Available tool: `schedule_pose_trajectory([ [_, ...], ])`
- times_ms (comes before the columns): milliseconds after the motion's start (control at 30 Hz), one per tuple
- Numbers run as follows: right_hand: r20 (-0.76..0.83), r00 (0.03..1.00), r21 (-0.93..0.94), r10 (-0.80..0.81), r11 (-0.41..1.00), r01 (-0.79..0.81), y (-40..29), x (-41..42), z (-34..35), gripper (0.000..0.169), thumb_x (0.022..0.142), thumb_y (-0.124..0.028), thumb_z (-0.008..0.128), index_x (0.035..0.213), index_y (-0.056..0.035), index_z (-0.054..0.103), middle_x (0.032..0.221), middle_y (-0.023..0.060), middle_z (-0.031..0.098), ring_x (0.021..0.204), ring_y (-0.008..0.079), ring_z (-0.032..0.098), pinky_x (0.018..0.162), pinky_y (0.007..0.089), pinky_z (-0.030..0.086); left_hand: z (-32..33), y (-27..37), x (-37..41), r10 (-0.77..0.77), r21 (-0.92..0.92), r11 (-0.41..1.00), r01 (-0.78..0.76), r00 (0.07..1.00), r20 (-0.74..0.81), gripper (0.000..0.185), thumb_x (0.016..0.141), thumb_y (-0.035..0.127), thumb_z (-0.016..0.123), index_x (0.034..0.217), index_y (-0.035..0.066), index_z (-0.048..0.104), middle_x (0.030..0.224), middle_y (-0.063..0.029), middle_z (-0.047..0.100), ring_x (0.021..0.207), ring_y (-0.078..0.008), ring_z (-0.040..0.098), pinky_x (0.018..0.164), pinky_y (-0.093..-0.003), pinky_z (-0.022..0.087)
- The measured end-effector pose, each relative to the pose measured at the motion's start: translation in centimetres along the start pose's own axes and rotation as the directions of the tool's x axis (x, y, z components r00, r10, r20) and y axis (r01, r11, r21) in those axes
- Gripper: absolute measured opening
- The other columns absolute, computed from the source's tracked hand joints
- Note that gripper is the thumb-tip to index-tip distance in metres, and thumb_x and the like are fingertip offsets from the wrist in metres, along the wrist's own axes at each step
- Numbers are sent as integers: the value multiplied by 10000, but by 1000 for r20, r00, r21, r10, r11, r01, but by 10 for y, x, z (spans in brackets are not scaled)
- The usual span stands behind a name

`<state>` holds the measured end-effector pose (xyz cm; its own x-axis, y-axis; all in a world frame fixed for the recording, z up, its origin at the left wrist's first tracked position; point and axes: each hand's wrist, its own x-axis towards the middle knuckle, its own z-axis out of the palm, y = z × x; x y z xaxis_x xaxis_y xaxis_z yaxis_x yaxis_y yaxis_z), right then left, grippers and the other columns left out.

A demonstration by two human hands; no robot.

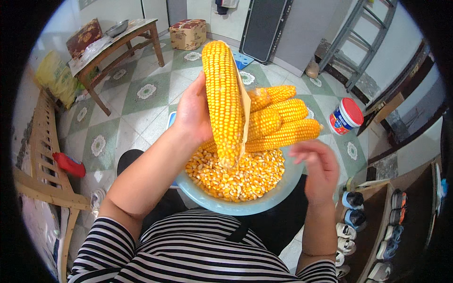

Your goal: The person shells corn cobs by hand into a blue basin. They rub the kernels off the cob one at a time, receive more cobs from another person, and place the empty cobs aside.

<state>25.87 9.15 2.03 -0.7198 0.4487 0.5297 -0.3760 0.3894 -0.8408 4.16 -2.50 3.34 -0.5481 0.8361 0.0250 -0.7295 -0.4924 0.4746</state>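
My left hand (pixel 194 109) holds up a large yellow ear of corn (pixel 223 99), tip end towards the far side, with a pale dry husk leaf (pixel 245 102) along its right side. Below it, a light blue plastic basin (pixel 226 209) rests at my lap, holding loose corn kernels (pixel 237 177). Several more ears of corn (pixel 290 130) lie across the far part of the basin, partly behind the held ear. To the right of these ears is my right hand (pixel 315 159), slightly blurred, fingers bent and apart, with nothing seen in it.
A lidded plastic bucket (pixel 345 116) stands on the tiled floor at the right. Shoes (pixel 347 230) line a rack at lower right. A wooden table (pixel 116 53) stands at upper left, a patterned stool (pixel 188 34) at the back, and a metal ladder (pixel 357 46) leans at upper right.
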Motion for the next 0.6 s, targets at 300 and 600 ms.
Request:
schedule_pose_trajectory([
  [300, 165, 847, -140, 506, 862, -487, -7, 74, 84, 265, 857, -246, 566, 912, 6, 504, 690, 33, 542, 553, 86, 491, 501, 248, 404, -37, 3, 8, -80, -153, 983, 100, 988, 130, 498, 863, 468, 428, 1153, 64, 457, 998, -134, 551, 839, -223, 571, 732, -353, 501],
  [600, 98, 960, 147, 263, 950, -275, -10, 101, 74, 165, 861, -174, 515, 759, -45, 523, 757, 35, 560, 658, 116, 507, 639, 243, 424, -25, -2, -8, -215, 136, 968, 210, 976, 27, 513, 822, 448, 469, 1170, 71, 473, 1028, -149, 565, 899, -278, 571, 797, -431, 473],
])
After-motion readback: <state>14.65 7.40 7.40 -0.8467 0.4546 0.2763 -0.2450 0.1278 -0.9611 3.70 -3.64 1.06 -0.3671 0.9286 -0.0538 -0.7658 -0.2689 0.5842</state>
